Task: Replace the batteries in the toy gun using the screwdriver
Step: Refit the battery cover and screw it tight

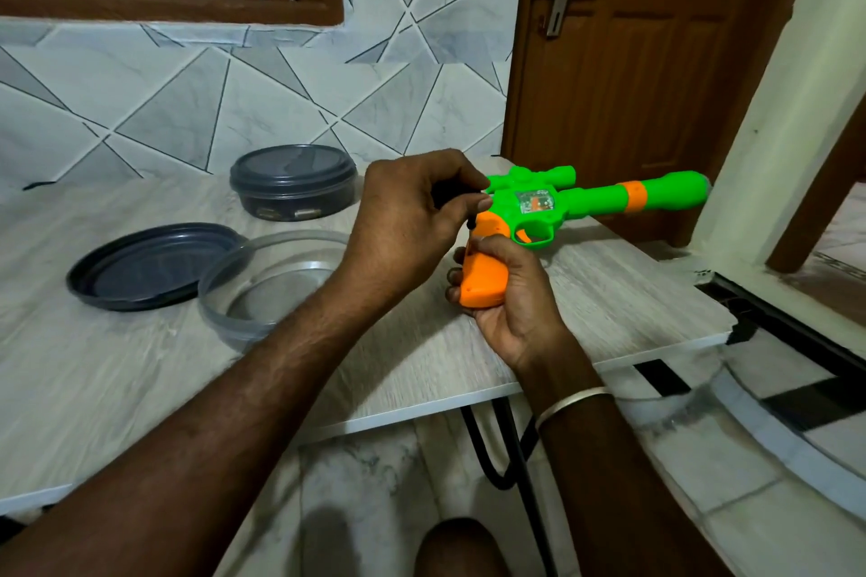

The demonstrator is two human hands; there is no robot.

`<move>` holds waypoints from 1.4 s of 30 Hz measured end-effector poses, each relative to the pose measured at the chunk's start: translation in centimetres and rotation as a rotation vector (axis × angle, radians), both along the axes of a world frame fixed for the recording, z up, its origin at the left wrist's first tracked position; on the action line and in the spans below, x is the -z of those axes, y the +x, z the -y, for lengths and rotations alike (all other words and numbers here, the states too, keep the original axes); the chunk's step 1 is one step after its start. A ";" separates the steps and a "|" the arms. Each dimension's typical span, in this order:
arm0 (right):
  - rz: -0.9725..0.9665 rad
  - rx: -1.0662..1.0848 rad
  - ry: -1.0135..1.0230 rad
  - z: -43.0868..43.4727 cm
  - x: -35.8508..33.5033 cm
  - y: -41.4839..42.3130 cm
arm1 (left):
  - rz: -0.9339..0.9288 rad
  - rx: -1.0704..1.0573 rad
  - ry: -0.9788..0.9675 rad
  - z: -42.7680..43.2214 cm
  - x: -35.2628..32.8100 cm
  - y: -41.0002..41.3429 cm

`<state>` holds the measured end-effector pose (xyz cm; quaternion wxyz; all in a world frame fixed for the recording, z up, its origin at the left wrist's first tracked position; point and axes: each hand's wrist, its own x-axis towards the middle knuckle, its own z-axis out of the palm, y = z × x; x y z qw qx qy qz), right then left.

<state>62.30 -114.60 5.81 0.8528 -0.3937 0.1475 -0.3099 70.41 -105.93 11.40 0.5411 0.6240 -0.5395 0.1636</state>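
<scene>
At the table's [140, 365] right edge, the right hand [513, 300] gripped the orange handle of the toy gun [604, 197], whose green barrel ran toward three o'clock. At eleven o'clock from it, the left hand [412, 216] pinched the screwdriver [470, 223], its tip against the handle's top.

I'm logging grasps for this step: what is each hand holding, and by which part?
The left hand pinches the screwdriver by its black handle; the right hand grips the toy gun by its orange grip.
</scene>
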 end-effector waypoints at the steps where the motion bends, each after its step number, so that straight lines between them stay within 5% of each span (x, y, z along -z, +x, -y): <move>1: -0.001 -0.004 -0.004 0.0 0.0 0.0 | 0.007 0.012 0.016 0.0 0.0 0.0; 29: 0.002 -0.040 0.011 0.1 -0.1 -0.3 | -0.095 0.107 0.058 -0.6 0.8 1.1; 38: -0.007 -0.033 -0.007 0.0 -0.2 -0.1 | -0.048 0.216 0.249 -1.0 -0.2 1.3; 42: -0.017 -0.028 -0.008 -0.2 -0.2 -0.2 | -0.080 0.174 0.160 -0.8 -0.2 0.9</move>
